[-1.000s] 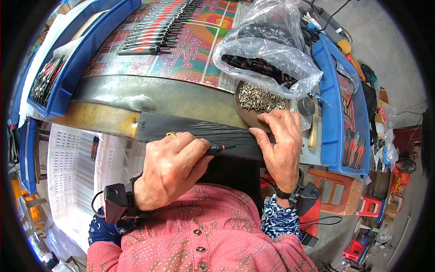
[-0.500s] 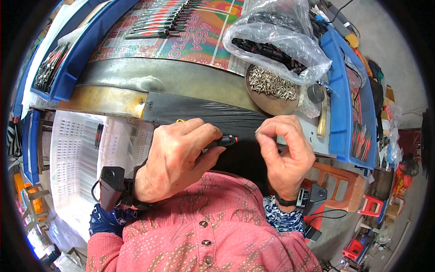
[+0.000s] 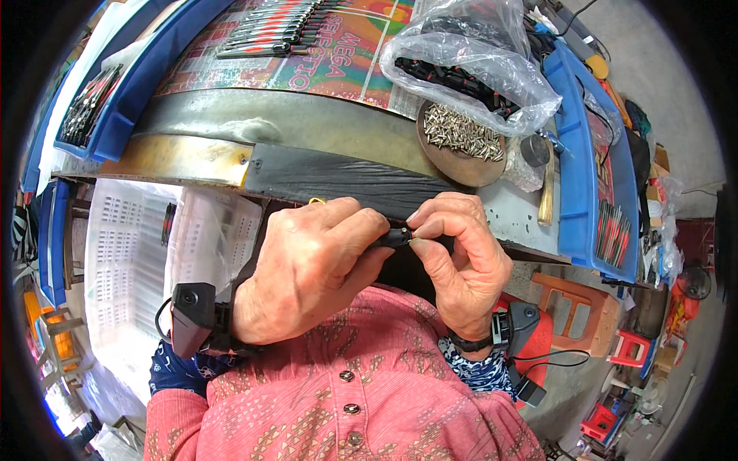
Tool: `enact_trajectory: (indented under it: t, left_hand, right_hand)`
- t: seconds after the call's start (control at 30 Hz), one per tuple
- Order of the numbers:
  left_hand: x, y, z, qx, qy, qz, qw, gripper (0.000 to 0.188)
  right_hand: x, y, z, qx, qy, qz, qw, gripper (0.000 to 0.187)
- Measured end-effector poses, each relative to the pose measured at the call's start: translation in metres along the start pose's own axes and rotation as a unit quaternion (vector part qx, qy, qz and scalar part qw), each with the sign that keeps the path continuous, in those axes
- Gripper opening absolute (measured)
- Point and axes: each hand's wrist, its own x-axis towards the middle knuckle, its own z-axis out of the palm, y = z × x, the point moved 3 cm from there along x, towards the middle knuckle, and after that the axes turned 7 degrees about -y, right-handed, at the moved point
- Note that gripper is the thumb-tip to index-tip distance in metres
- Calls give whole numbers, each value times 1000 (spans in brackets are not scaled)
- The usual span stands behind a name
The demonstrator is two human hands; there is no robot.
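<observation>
R hand (image 3: 461,257) now off bench, at black part (image 3: 396,237).

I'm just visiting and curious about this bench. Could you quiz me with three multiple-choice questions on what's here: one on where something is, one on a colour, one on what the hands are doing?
1. Where is the dish of small metal pieces?
A. On the bench, right of centre, beside the plastic bag
B. In the person's lap
C. In the white crate

2. What colour are the long trays along the bench sides?
A. Yellow
B. Blue
C. Green

3. What are the hands doing?
A. Both lie flat and empty
B. Both pinch one small black part
C. One lifts the bag

Answers:
1 A, the dish sits next to the bag.
2 B, the tray is blue.
3 B, the left hand and right hand meet on the black part.
</observation>
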Motion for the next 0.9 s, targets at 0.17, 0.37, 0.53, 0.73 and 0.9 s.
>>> enact_trajectory:
  t: [0.17, 0.37, 0.53, 0.73, 0.9]
  left_hand:
    - [0, 2, 1, 4, -6, 1, 1000, 23]
    - [0, 3, 2, 13, -15, -3, 1000, 23]
    - [0, 3, 2, 26, -13, -6, 1000, 24]
    - [-1, 3, 3, 55, -13, 0, 998, 25]
    - [-3, 2, 6, 79, 3, 7, 997, 22]
  right_hand:
    - [-1, 0, 1, -4, 3, 0, 1000, 10]
    - [-1, -2, 2, -16, 4, -6, 1000, 11]
    - [0, -6, 3, -79, 6, -37, 996, 14]
    - [0, -11, 6, -143, 8, -73, 987, 21]
    - [-2, -11, 9, -170, 18, -93, 981, 23]
